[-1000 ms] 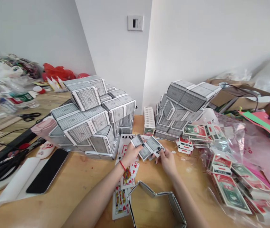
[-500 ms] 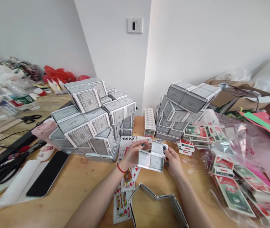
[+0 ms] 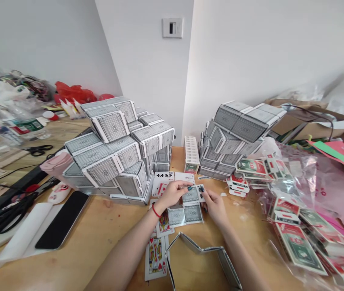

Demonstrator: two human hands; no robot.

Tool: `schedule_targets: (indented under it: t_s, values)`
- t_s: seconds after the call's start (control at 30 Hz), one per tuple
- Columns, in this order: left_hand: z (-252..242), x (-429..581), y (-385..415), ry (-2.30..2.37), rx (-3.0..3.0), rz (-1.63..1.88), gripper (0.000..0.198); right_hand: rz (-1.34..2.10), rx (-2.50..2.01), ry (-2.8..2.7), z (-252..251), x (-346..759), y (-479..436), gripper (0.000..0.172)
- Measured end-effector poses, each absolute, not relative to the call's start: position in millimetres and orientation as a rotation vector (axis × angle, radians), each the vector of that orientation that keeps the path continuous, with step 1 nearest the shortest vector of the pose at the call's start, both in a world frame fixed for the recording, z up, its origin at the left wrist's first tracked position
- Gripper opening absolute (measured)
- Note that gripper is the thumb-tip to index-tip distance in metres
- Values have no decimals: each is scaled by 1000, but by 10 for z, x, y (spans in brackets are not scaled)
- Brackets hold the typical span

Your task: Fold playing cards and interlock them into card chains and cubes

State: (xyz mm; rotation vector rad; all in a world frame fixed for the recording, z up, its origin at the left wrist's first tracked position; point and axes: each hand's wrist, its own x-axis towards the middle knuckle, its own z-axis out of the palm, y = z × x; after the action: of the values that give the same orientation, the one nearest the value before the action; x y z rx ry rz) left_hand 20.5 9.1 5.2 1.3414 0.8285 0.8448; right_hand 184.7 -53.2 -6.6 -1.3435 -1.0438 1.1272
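A piece of joined playing cards point(image 3: 192, 213), mostly showing patterned grey backs, is between my hands just above the table. My left hand point(image 3: 173, 195), with a red cord at the wrist, has its fingers closed on the upper edge. At the right edge, my right hand point(image 3: 214, 206) pinches the piece by a card with black club marks. Below them stands a zigzag strip of joined cards point(image 3: 196, 248) on edge. Face-up king and other loose cards point(image 3: 156, 258) lie under and beside my left forearm.
Stacked card-box structures stand at the left point(image 3: 108, 157) and right point(image 3: 235, 133). Between them is a row of card boxes point(image 3: 191, 153). Red-green card packs point(image 3: 301, 248) and plastic wrap fill the right side. A black phone point(image 3: 62, 220) and scissors point(image 3: 17, 210) lie left.
The joined card piece has moved slightly left and down, tilting so a club-marked face shows at its right. My left hand has shifted onto its upper edge.
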Motion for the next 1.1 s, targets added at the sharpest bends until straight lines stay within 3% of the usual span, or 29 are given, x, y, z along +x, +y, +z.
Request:
schedule_targets:
  t_s: [0.23,0.43,0.8,0.93,1.1]
  values:
    - [-45,212,133,881,1352,815,30,1595,-1035,-541,-109,1868,-518,31]
    - [-50,206,119,820,1355,801,29,1773,-1055,-614,-92,1795,-496,36]
    - [10,220,104,843,1491,782,13,1290,-1414,-1068,-102,1760,-443,41]
    - [18,218,98,867,1473,776,18,1046,-1488,-1181,-132,1714,-434,39]
    - [52,201,83,832,1549,746,25,1018,-1503,-1252,-154,1689,-454,32]
